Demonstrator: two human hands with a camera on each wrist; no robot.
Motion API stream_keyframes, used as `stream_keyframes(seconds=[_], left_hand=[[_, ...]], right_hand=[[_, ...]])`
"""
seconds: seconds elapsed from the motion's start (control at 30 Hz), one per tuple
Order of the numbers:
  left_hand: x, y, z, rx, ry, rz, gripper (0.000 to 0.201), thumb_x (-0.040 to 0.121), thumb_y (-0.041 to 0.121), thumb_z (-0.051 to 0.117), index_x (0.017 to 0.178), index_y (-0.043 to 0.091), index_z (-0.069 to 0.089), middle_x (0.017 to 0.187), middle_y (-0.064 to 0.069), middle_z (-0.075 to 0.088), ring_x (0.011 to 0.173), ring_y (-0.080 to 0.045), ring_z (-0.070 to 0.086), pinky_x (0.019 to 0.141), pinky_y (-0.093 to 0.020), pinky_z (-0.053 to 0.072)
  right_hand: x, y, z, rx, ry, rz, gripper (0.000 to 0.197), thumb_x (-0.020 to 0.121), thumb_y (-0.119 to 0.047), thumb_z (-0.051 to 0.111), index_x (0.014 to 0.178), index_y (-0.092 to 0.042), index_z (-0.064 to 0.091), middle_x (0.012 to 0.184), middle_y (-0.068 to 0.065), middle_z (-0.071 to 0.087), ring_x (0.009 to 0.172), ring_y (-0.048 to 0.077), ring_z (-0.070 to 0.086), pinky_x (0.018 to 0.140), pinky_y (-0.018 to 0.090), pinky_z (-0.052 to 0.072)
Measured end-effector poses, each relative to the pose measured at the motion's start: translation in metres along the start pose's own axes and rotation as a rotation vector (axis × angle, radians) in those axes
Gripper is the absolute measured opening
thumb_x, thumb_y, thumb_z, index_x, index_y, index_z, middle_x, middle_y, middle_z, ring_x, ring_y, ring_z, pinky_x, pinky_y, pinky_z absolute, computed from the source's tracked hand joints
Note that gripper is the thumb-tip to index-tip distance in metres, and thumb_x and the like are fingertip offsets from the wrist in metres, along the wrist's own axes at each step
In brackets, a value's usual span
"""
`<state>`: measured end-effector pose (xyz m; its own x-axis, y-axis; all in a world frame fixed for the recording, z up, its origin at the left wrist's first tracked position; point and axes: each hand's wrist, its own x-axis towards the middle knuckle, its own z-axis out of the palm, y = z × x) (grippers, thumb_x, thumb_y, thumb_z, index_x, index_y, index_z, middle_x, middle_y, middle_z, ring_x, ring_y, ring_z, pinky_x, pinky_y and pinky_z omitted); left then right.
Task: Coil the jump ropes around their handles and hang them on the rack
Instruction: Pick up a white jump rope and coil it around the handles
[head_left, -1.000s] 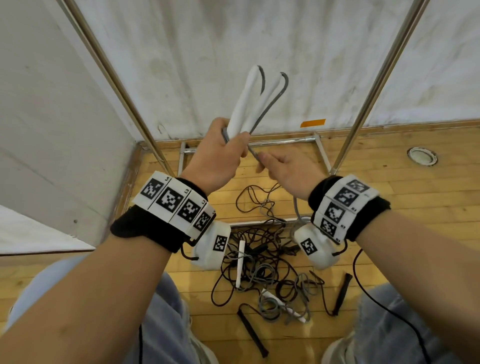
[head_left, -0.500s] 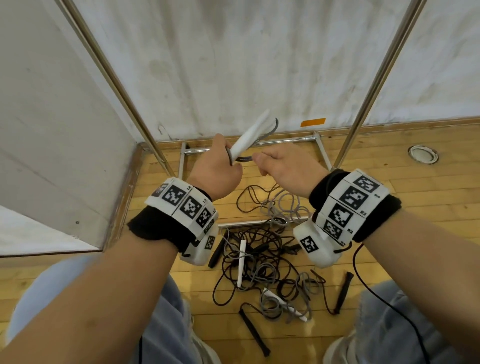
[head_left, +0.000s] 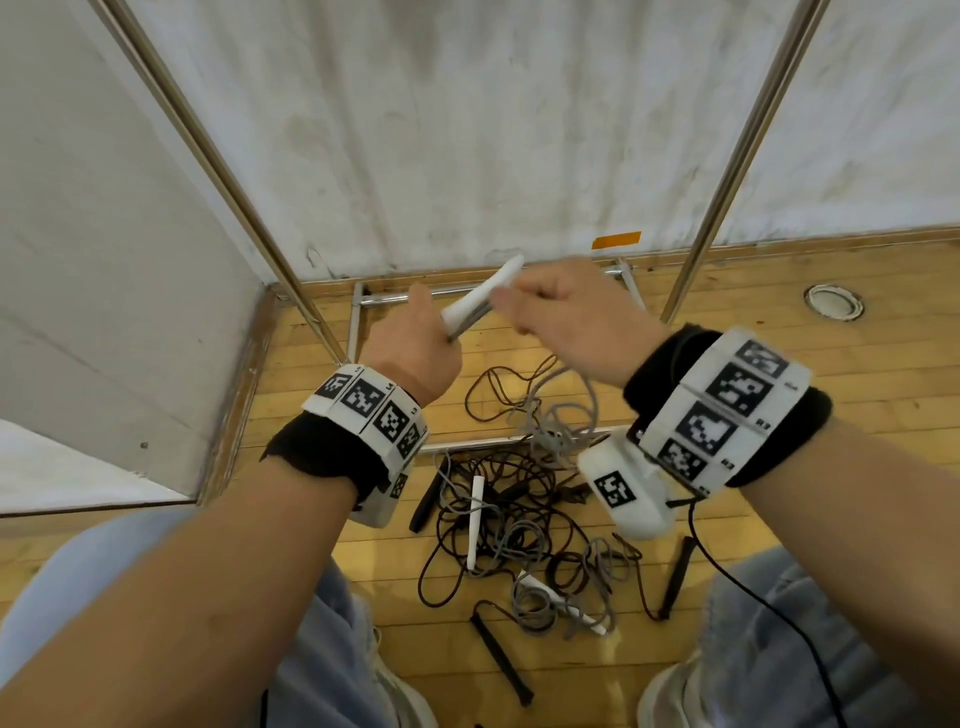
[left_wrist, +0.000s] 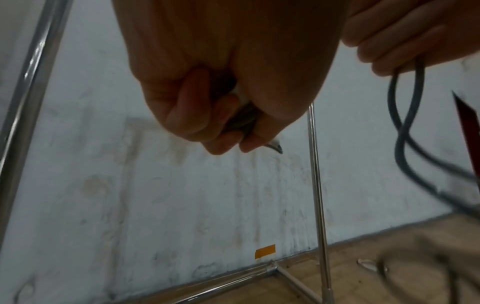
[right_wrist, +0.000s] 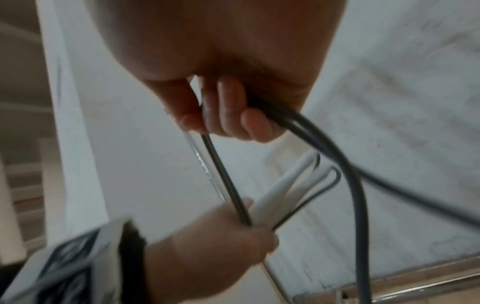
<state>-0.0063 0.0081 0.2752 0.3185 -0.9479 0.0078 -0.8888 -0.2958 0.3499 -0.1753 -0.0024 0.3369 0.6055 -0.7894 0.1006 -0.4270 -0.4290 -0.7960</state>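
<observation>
Near, lower centre of head view: tangled ropes (head_left: 524, 519) on floor (head_left: 779, 395), between my knees.

Mid-frame: my left hand (head_left: 415, 343) fisted round paired white handles (head_left: 480, 301); long axis slants up-right toward right hand.

My right hand (head_left: 566, 322) just right of handle tips, fingers (right_wrist: 231, 115) curled, pinching grey cord (right_wrist: 226, 179); cord runs from pinch down to left fist. Next wrap likely crosses handle axis.

Far: rack (head_left: 727, 176) uprights against wall, nothing hung within view.

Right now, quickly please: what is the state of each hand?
Left hand: closed, gripping the two white handles.
Right hand: closed, fingers curled round the grey rope.
</observation>
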Motion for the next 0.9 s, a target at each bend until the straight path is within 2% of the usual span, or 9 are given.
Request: stream_keyframes(seconds=[0.2, 0.27, 0.37, 0.5, 0.6, 0.63, 0.77, 0.83, 0.9], left_hand=[[-0.006, 0.003, 0.005, 0.191, -0.140, 0.090, 0.018, 0.089, 0.018, 0.054, 0.098, 0.017, 0.039, 0.072, 0.001, 0.049, 0.059, -0.016, 0.047, 0.045, -0.029, 0.030], [-0.010, 0.004, 0.004, 0.189, -0.169, 0.179, 0.018, 0.089, 0.018, 0.055, 0.094, 0.020, 0.037, 0.072, 0.002, 0.049, 0.059, -0.015, 0.048, 0.046, -0.029, 0.031], [-0.015, 0.005, -0.002, 0.106, -0.170, 0.320, 0.020, 0.090, 0.019, 0.054, 0.091, 0.024, 0.035, 0.070, 0.006, 0.048, 0.059, -0.013, 0.047, 0.047, -0.028, 0.032], [-0.016, 0.007, -0.016, -0.031, -0.110, 0.408, 0.021, 0.089, 0.019, 0.057, 0.089, 0.024, 0.036, 0.069, 0.008, 0.047, 0.059, -0.011, 0.045, 0.048, -0.027, 0.029], [-0.020, 0.010, -0.024, -0.222, -0.056, 0.403, 0.025, 0.086, 0.019, 0.061, 0.085, 0.026, 0.037, 0.069, 0.009, 0.047, 0.059, -0.009, 0.046, 0.049, -0.026, 0.030], [-0.021, 0.011, -0.026, -0.302, -0.042, 0.384, 0.025, 0.085, 0.018, 0.062, 0.084, 0.026, 0.038, 0.070, 0.009, 0.046, 0.058, -0.007, 0.045, 0.049, -0.025, 0.030], [-0.018, 0.017, -0.031, -0.581, 0.026, 0.285, 0.034, 0.082, 0.008, 0.066, 0.086, 0.024, 0.036, 0.073, 0.006, 0.045, 0.055, 0.002, 0.045, 0.047, -0.013, 0.035], [-0.016, 0.019, -0.034, -0.649, 0.043, 0.268, 0.034, 0.083, 0.005, 0.065, 0.092, 0.020, 0.036, 0.075, 0.004, 0.046, 0.057, -0.002, 0.045, 0.048, -0.013, 0.036], [-0.015, 0.020, -0.037, -0.668, 0.060, 0.270, 0.032, 0.084, 0.004, 0.063, 0.096, 0.019, 0.037, 0.076, 0.003, 0.047, 0.059, -0.009, 0.045, 0.048, -0.015, 0.036]], right_hand=[[0.016, 0.022, -0.012, -0.134, 0.208, 0.039, 0.036, 0.098, -0.030, 0.045, 0.072, -0.008, 0.058, 0.055, -0.006, 0.038, 0.045, 0.003, 0.040, 0.046, 0.011, 0.030], [0.021, 0.032, -0.015, -0.209, 0.255, 0.073, 0.040, 0.098, -0.034, 0.045, 0.081, -0.002, 0.063, 0.061, -0.001, 0.044, 0.053, 0.007, 0.039, 0.048, 0.012, 0.030], [0.027, 0.045, -0.026, -0.203, 0.270, 0.130, 0.041, 0.094, -0.039, 0.050, 0.083, -0.004, 0.069, 0.063, 0.008, 0.051, 0.057, 0.015, 0.044, 0.054, 0.020, 0.034], [0.029, 0.056, -0.040, -0.017, 0.197, 0.221, 0.037, 0.087, -0.045, 0.059, 0.067, -0.015, 0.066, 0.045, -0.007, 0.036, 0.038, 0.004, 0.030, 0.041, 0.017, 0.027], [0.029, 0.060, -0.038, -0.040, 0.029, 0.208, 0.021, 0.092, -0.017, 0.057, 0.072, -0.019, 0.061, 0.058, -0.008, 0.040, 0.050, 0.006, 0.033, 0.056, 0.025, 0.033], [0.027, 0.060, -0.033, 0.031, 0.020, 0.208, 0.024, 0.092, -0.013, 0.055, 0.070, -0.022, 0.059, 0.058, -0.008, 0.041, 0.050, 0.008, 0.032, 0.054, 0.027, 0.031], [0.019, 0.058, 0.001, 0.166, 0.055, 0.228, 0.020, 0.093, -0.035, 0.053, 0.082, -0.023, 0.066, 0.057, -0.011, 0.044, 0.046, 0.002, 0.041, 0.052, 0.024, 0.032], [0.017, 0.055, 0.019, 0.126, 0.045, 0.171, 0.023, 0.096, -0.033, 0.050, 0.078, -0.027, 0.064, 0.059, -0.012, 0.047, 0.049, -0.004, 0.045, 0.054, 0.022, 0.035], [0.015, 0.049, 0.032, 0.053, 0.065, 0.113, 0.028, 0.098, -0.030, 0.045, 0.074, -0.028, 0.059, 0.063, -0.009, 0.050, 0.059, 0.003, 0.049, 0.056, 0.023, 0.038]])
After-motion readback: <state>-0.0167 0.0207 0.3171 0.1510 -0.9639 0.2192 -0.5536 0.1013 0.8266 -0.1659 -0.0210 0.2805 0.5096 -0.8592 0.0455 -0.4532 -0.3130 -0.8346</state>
